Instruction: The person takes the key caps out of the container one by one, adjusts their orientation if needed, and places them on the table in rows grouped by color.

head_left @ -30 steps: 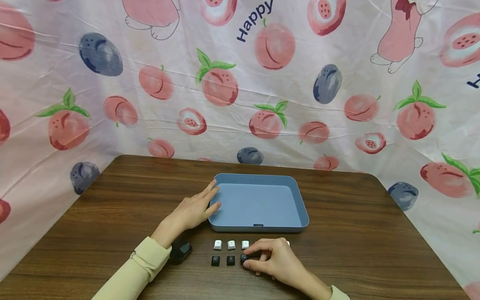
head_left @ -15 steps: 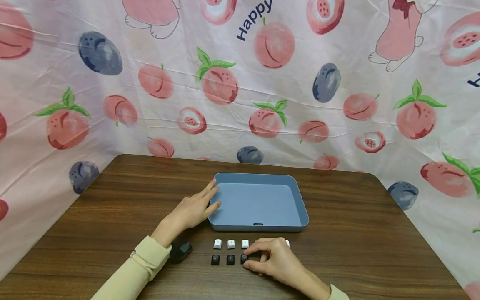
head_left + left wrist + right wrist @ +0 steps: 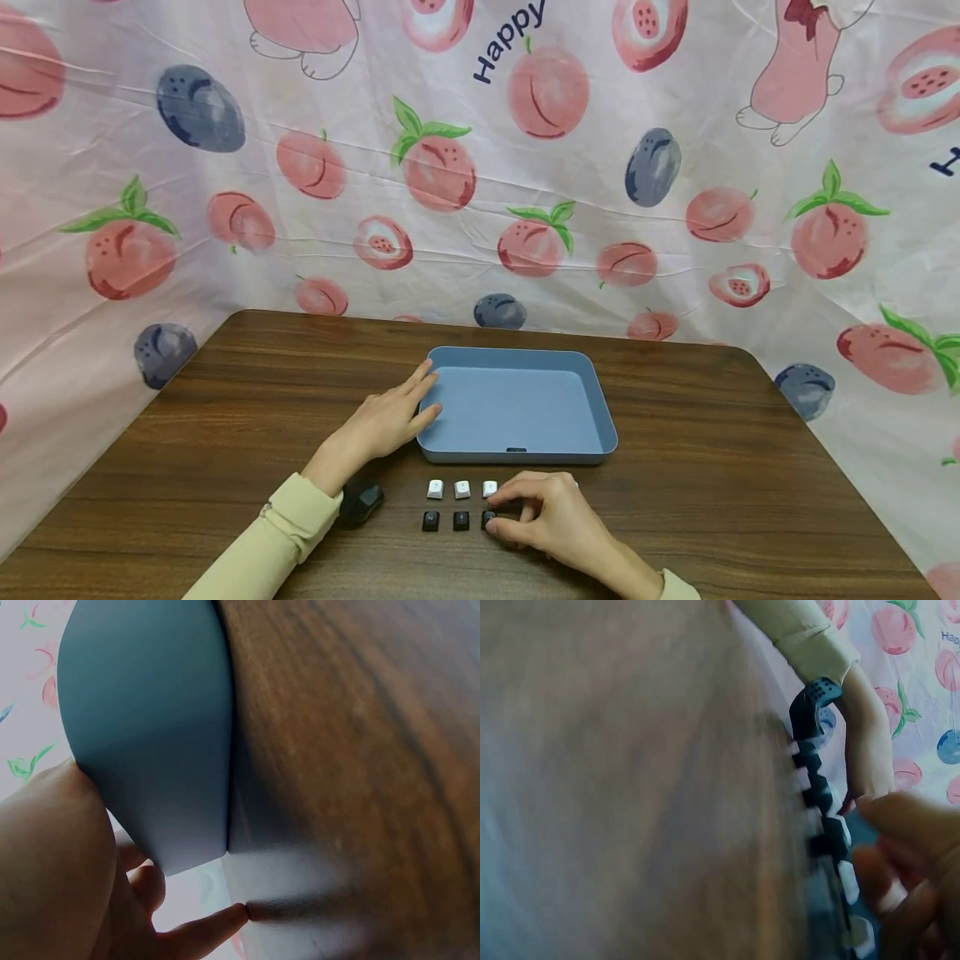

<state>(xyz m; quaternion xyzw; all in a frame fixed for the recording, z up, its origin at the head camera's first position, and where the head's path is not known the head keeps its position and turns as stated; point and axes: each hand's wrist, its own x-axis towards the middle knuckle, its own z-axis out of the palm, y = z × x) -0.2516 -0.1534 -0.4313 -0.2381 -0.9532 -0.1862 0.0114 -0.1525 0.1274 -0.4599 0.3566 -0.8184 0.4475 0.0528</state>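
Note:
My left hand point(image 3: 390, 419) rests against the left side of a shallow blue tray point(image 3: 517, 457), its fingers spread over the rim. In the left wrist view, that hand point(image 3: 56, 870) lies along the outer wall of the tray point(image 3: 150, 735). My right hand point(image 3: 551, 517) has thumb and index finger about a black keycap point(image 3: 487, 521), the rightmost visible one of the front row. In the right wrist view the curled fingers point(image 3: 904, 855) hide their exact contact. Two more black keycaps point(image 3: 431, 521) stand to its left. Behind runs a row of white keycaps point(image 3: 462, 490), partly hidden by my right hand.
A black object point(image 3: 363, 505), its kind unclear, lies beside my left sleeve. Everything stands on a brown wood-grain table point(image 3: 300, 367). A fruit-patterned cloth point(image 3: 450, 275) hangs behind it. On the tray's front inner edge sits a small dark mark point(image 3: 517, 450).
Both hands stay almost in place. My right thumb has shifted slightly and covers a little more of the black keycap. The left hand and tray are still.

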